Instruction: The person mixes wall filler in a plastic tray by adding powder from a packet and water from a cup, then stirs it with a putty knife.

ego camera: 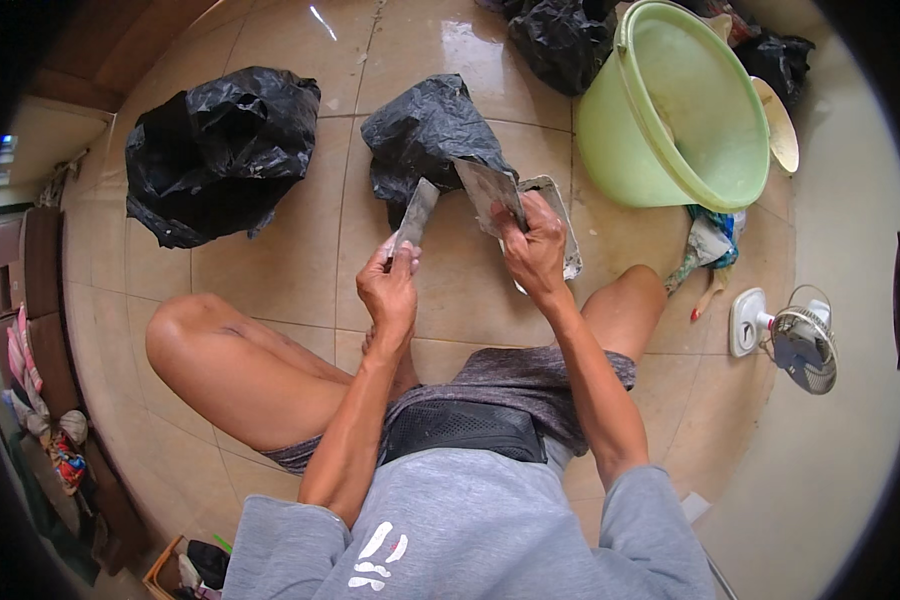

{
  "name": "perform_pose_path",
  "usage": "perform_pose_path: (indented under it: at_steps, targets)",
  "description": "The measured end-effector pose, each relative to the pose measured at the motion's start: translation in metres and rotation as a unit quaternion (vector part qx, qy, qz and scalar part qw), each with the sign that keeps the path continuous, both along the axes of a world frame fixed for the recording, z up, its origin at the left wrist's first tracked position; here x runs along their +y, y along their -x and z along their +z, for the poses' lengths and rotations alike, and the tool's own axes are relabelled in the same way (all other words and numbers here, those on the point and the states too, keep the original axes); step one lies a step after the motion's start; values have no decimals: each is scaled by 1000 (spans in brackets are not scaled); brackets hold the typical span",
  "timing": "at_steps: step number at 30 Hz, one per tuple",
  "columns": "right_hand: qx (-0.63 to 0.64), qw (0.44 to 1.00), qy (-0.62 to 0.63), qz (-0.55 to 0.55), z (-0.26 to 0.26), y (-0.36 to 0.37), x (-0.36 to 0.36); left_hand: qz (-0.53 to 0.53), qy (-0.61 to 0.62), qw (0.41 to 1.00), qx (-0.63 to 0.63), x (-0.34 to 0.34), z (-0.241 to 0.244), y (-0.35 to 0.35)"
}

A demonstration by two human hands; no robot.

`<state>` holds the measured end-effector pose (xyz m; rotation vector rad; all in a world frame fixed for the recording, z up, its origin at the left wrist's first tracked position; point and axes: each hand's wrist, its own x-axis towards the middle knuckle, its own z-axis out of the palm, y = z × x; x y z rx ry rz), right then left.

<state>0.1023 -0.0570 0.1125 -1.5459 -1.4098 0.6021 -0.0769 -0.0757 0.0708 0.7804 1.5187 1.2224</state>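
Observation:
My left hand (391, 289) grips a narrow, flat grey piece (418, 214), its far end pointing up and to the right. In my right hand (536, 244) is a wider, thin flat piece (487, 191), dull and smudged, which looks like a metal sheet or scraper blade. The two pieces are apart. Just beyond them a crumpled black plastic bag (431, 127) lies on the tiled floor. A shallow white-rimmed tray (572, 259) with dark stains sits beneath my right hand, which partly hides it. The exact kind of both flat pieces cannot be told.
An open black plastic bag (221, 157) stands at the left. At the upper right a pale green bucket (607, 142) leans beside more black bags (559, 41), with crumpled cloth (709, 244) below it. A small fan (802, 345) is by the right wall. My bent legs flank the floor space.

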Motion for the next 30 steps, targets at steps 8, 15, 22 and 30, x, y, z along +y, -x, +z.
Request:
perform_pose_path:
  at_steps: [8, 15, 22, 30]
  targets:
    - [0, 1000, -9, -17, 5, -9, -27, 20, -43, 987, 156, 4, 18, -6]
    - [-141, 987, -74, 12, 4, -7, -32, 145, -110, 982, 57, 10, 16, -17]
    - [-309, 944, -88, 74, 2, 20, -22, 2, -1, 989, -149, 18, -18, 15]
    - [-332, 933, -105, 91, -8, 55, -4, -3, -59, 984, -170, 15, -5, -4]
